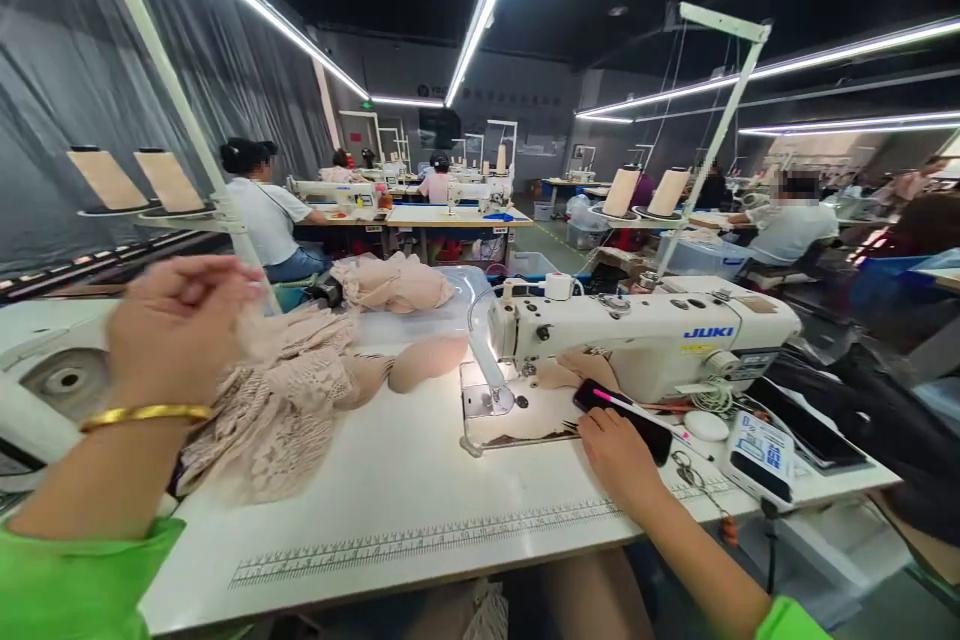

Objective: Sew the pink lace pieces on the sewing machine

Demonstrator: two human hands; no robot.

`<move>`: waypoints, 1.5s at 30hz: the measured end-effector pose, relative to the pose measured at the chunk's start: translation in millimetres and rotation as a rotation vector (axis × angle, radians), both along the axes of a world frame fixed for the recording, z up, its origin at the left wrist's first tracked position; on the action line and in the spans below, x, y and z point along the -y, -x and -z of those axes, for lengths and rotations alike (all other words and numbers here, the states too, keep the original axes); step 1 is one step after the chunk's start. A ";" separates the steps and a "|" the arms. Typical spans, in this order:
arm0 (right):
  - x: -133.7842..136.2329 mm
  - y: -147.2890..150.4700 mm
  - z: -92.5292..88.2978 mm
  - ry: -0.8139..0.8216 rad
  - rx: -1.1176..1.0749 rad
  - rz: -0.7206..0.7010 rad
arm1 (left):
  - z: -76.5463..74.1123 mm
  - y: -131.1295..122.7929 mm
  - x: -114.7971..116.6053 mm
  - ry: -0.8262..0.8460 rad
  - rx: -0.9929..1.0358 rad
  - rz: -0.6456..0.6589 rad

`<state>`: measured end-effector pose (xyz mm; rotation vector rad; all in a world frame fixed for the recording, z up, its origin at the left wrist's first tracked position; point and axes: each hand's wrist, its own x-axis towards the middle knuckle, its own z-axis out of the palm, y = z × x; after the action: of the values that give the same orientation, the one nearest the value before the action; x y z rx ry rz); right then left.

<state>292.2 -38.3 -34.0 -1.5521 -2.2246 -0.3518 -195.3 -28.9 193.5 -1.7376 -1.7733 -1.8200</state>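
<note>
My left hand (176, 330) is raised at the left, smeared by motion. Its fingers are pinched on beige lace fabric (277, 410), which hangs down and spreads over the table. Smooth beige cup-shaped pieces (427, 363) lie along from the lace toward the sewing machine (600, 340). My right hand (619, 455) rests on the tabletop right of the needle plate, its fingers closed. Thin dark prongs (571, 426) stick out from its fingertips; the rest of that tool is hidden. Beside this hand lies a black phone (649, 435) with a pink-and-white pen (622, 402) across it.
A ruler strip (420, 535) runs along the front of the white table (360, 490). On the right are a white boxy device (761, 455), a round white disc (706, 425) and cables. Thread cones (622, 192) stand behind. Co-workers (266, 210) sit at other machines.
</note>
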 end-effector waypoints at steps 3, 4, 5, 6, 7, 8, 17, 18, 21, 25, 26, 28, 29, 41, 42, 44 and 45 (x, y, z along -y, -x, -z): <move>13.1 21.5 -3.8 0.066 -0.195 -0.095 | 58.3 -34.7 17.8 0.462 0.103 0.347; 19.9 31.7 -8.7 0.130 -0.285 -0.138 | 81.2 -50.7 24.2 0.656 0.174 0.509; 27.6 42.8 -14.9 0.211 -0.371 -0.182 | 103.3 -66.4 30.9 0.776 0.255 0.607; 35.3 54.4 -22.0 0.286 -0.435 -0.231 | 123.0 -80.6 37.5 0.875 0.318 0.679; 42.7 66.2 -29.1 0.319 -0.463 -0.279 | 139.4 -92.5 43.7 0.933 0.370 0.739; 49.1 77.8 -35.6 0.326 -0.450 -0.327 | 151.7 -101.7 49.0 0.961 0.408 0.791; 52.4 146.4 -33.9 -0.025 0.016 -0.402 | 171.8 -125.7 58.0 0.954 0.476 1.011; 51.7 151.0 -31.5 -0.034 0.034 -0.409 | 174.6 -128.1 57.8 0.951 0.466 1.016; 51.4 156.5 -26.8 -0.024 0.061 -0.411 | 176.4 -127.1 57.6 0.970 0.376 1.005; 46.6 125.0 -23.5 0.006 0.036 -0.297 | 145.9 -82.6 53.6 1.002 -0.073 0.796; 43.9 110.5 -22.8 0.014 0.028 -0.255 | 135.1 -65.5 51.7 0.956 -0.217 0.649; 37.2 80.0 -21.9 0.031 0.025 -0.175 | 118.2 -34.8 47.2 0.753 -0.404 0.315; 34.1 67.0 -21.7 0.020 0.035 -0.151 | 114.3 -24.8 44.8 0.646 -0.496 0.219; 48.1 88.0 -26.9 0.262 -0.446 -0.456 | 136.5 -97.1 27.9 0.457 -0.964 0.511; 47.8 88.0 -26.2 0.285 -0.477 -0.468 | 130.5 -94.2 34.6 0.466 -0.954 0.535; 45.3 87.6 -25.3 0.322 -0.533 -0.474 | 121.4 -86.8 52.7 0.571 -0.948 0.661; 43.5 88.6 -25.3 0.337 -0.553 -0.473 | 118.7 -83.4 62.4 0.655 -0.937 0.741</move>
<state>203.6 -81.8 -8.7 -1.0298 -2.1564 0.5496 -111.9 -91.3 74.9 -3.0248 -1.4071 -0.1717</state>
